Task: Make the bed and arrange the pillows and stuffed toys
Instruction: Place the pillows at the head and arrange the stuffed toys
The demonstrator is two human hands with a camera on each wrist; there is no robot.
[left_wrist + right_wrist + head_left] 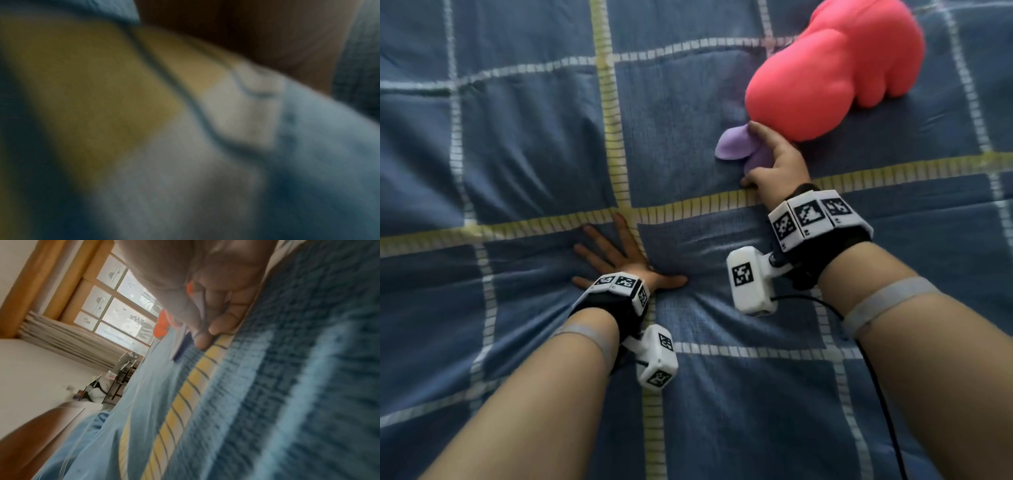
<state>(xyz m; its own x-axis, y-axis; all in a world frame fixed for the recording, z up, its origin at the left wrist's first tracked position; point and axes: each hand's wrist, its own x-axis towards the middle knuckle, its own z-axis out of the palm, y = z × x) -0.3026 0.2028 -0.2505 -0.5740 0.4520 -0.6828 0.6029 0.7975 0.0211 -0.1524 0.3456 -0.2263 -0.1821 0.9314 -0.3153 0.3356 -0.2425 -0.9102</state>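
A blue checked bedspread with white and yellow stripes fills the head view. A big pink stuffed toy lies at the upper right, with a purple part at its near end. My right hand grips that purple part, fingers curled round it. My left hand lies flat on the bedspread, fingers spread, pressing it into folds. In the right wrist view my right hand is curled against the bedspread, with orange-pink toy behind it. The left wrist view shows only blurred fabric.
A black cable runs from my right wrist down over the bedspread. In the right wrist view a window with yellow curtains and a white wall stand beyond the bed, with dark furniture by the bed's far edge.
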